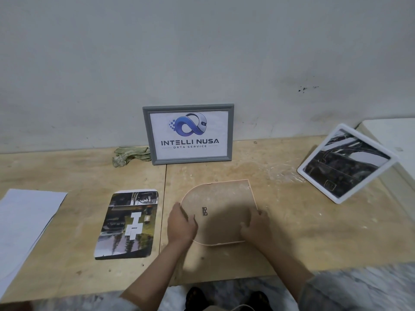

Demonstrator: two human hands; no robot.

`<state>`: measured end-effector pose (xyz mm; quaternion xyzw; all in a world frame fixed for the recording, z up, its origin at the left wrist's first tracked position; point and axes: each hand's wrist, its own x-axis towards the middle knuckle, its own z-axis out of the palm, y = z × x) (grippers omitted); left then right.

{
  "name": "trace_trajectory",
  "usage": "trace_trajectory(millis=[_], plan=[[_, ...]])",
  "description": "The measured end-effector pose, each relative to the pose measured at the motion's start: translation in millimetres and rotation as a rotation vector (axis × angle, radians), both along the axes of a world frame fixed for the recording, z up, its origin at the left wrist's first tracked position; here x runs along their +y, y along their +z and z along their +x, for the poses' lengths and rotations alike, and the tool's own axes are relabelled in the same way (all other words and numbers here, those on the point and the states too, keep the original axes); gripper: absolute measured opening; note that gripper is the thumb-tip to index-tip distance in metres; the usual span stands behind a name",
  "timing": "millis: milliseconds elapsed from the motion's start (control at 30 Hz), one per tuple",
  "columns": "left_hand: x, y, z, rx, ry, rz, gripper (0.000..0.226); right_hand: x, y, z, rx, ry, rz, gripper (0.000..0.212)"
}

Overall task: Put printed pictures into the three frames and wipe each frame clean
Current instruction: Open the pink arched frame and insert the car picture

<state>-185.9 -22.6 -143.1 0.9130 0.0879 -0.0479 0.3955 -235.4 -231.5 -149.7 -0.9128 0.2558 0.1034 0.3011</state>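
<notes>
Brown fibreboard back of an arch-shaped frame point(221, 212) lies face down on the desk point(74, 176), near centre, w/ both hands on it. Left hand point(181, 223) grips the frame's left curved edge, fingers curled over onto the backing. Right hand point(254, 225) holds the right edge, fingers bent and pressing on the board near the lower right corner. Small dark metal hanger point(204, 211) sits approx. mid-board, between the two hands. Frame's rim shows as a thin pinkish line round the backing; rounded side faces left, straight side right.

Just left of the frame, apart from it: a printed picture point(126, 224) w/ rounded corners, photo collage, flat on the desk. Far left, a stack of white paper sheets point(24, 223), partly cut off by the picture edge.

Far centre, a grey rectangular frame point(188, 134) stands upright against the wall point(202, 52), showing a logo print reading "INTELLI NUSA DATA SERVICE". A crumpled greenish cloth point(130, 154) lies just left of it, touching or nearly touching its left side, can't tell which.

Far right, a white frame point(345, 163) w/ rounded corners stands tilted, leaning back on a white block point(390, 135); a dark b/w photo is in it.

Near edge: person's feet in dark sandals point(196, 296) on a marbled floor point(359, 288) below the desk.
</notes>
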Motion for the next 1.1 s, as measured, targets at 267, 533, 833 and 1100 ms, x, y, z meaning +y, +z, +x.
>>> trace_trajectory(millis=[267, 533, 833, 1100], plan=[[16, 12, 32, 0.262, 0.111, -0.052, 0.033, -19, -4, 6, -0.044, -0.263, 0.2, 0.066], [26, 51, 67, 0.262, 0.016, 0.021, 0.037, -12, 33, 11, -0.206, -0.019, 0.216, 0.044], [58, 114, 109, 0.422, 0.064, -0.183, 0.014, 8, 107, 15, -0.565, 0.83, -0.392, 0.043], [73, 142, 110, 0.379, 0.248, -0.659, 0.039, 16, 131, 52, -0.817, 0.425, -0.001, 0.031]])
